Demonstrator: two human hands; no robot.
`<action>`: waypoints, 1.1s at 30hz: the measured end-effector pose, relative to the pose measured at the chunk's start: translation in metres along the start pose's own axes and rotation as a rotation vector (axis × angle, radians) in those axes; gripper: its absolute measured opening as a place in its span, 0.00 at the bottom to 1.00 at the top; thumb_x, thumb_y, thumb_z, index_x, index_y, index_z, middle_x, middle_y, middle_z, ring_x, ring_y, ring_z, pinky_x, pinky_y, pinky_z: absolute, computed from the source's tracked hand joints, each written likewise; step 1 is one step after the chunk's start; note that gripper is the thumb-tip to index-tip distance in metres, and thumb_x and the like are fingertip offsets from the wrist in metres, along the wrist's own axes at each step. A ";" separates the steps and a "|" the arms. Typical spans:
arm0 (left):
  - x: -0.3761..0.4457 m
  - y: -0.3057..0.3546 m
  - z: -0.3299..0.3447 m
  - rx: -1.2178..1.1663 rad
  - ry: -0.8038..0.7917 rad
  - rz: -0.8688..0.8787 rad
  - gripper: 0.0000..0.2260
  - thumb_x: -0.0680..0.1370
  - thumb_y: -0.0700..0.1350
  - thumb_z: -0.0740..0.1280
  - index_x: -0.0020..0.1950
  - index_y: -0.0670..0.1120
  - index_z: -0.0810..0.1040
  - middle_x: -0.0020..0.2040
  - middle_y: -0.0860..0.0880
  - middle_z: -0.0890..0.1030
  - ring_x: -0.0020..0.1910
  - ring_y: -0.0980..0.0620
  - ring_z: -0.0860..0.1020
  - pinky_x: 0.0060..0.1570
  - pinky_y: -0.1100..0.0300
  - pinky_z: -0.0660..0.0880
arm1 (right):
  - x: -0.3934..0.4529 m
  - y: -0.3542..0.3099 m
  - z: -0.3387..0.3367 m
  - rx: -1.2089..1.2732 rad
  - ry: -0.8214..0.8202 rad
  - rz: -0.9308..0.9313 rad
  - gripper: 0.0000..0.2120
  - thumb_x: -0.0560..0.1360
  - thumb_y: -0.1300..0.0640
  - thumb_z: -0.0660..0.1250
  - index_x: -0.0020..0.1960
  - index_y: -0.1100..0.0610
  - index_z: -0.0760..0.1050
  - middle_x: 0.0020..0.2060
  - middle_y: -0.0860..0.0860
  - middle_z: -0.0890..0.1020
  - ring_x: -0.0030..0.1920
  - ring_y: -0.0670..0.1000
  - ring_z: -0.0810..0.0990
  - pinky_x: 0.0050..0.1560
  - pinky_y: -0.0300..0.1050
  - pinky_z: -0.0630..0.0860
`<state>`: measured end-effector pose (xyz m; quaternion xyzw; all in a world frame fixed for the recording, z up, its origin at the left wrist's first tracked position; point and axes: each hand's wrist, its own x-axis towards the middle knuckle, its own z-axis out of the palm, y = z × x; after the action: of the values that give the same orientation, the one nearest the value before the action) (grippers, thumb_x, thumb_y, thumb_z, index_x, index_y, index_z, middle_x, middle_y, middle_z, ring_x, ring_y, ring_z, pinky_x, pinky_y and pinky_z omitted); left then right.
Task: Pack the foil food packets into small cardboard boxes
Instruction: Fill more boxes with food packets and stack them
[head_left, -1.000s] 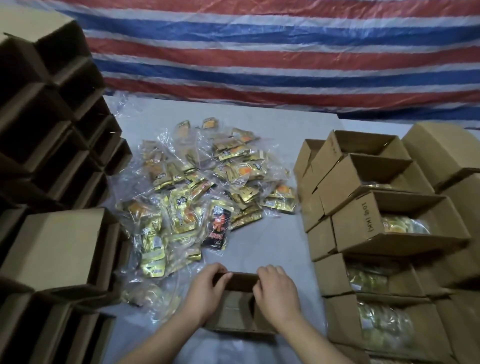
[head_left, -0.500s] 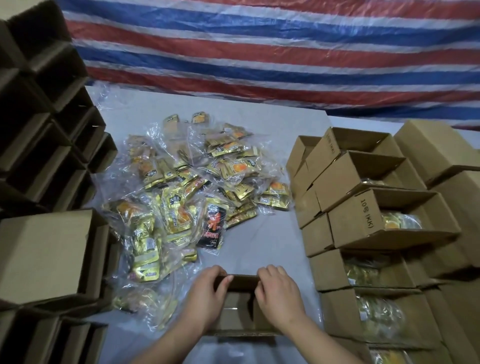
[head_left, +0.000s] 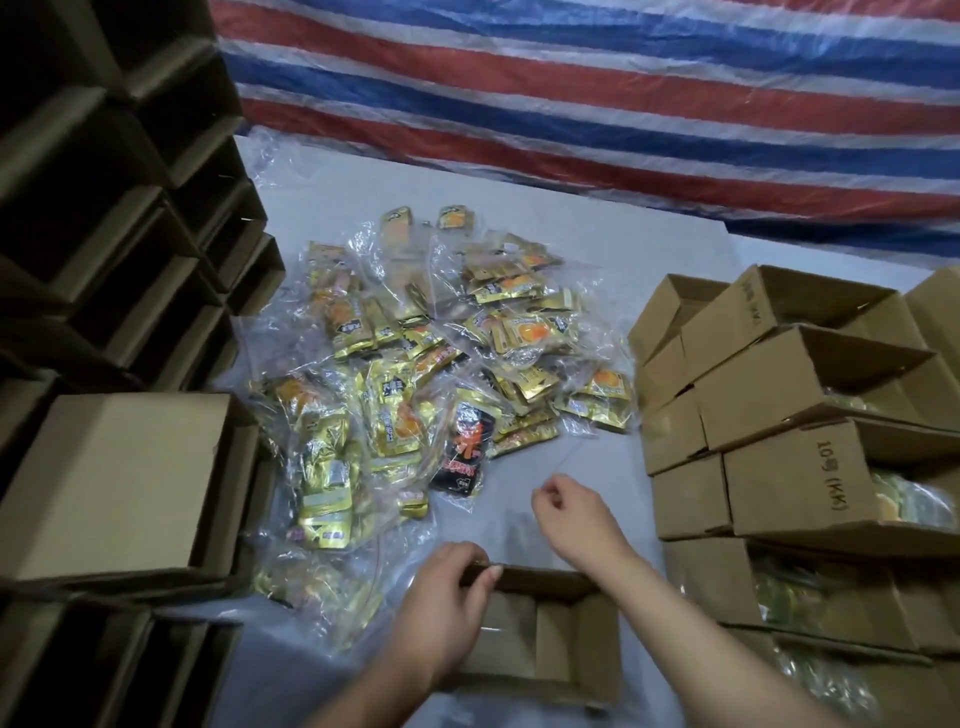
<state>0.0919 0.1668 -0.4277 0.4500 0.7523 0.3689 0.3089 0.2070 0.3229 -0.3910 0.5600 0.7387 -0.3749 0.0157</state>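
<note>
So we've got the grey bench (head_left: 613, 249) with stacks of empty cardboard boxes (head_left: 130, 218) on our left and filled boxes (head_left: 795, 431) on our right. The pile of foil packets (head_left: 441, 364) sits in clear bags between them. Our open box (head_left: 561, 639) is nearest us; left hand (head_left: 441, 608) fingers curl over its far rim, right hand (head_left: 576, 525) hovers beyond it, fingers loosely curled, holding nothing we can see.

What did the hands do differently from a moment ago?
The right hand let go of the open box and moved forward toward the pile of foil packets, holding nothing. The left hand still grips the box's far edge. Box and packets stayed put.
</note>
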 end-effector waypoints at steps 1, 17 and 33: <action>0.001 0.000 0.000 -0.002 0.000 -0.005 0.04 0.78 0.50 0.67 0.46 0.52 0.77 0.42 0.57 0.75 0.44 0.58 0.74 0.45 0.70 0.67 | 0.013 -0.006 0.001 0.017 -0.028 0.019 0.10 0.80 0.48 0.59 0.49 0.54 0.74 0.43 0.49 0.80 0.44 0.51 0.78 0.42 0.46 0.72; -0.007 -0.001 0.001 -0.012 0.007 0.001 0.06 0.78 0.50 0.64 0.51 0.49 0.78 0.49 0.53 0.77 0.51 0.56 0.73 0.53 0.64 0.69 | 0.136 -0.094 0.110 0.191 0.054 0.457 0.56 0.68 0.45 0.77 0.79 0.62 0.43 0.74 0.62 0.59 0.70 0.65 0.68 0.63 0.55 0.72; -0.013 -0.003 0.002 -0.028 0.026 0.013 0.09 0.79 0.53 0.63 0.50 0.48 0.76 0.49 0.51 0.76 0.53 0.52 0.73 0.54 0.58 0.71 | 0.139 -0.073 0.105 0.146 0.122 0.354 0.52 0.71 0.46 0.76 0.80 0.57 0.44 0.73 0.64 0.62 0.68 0.66 0.70 0.60 0.56 0.74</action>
<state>0.0975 0.1546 -0.4296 0.4457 0.7482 0.3873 0.3027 0.0524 0.3697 -0.4889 0.7023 0.5993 -0.3842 -0.0040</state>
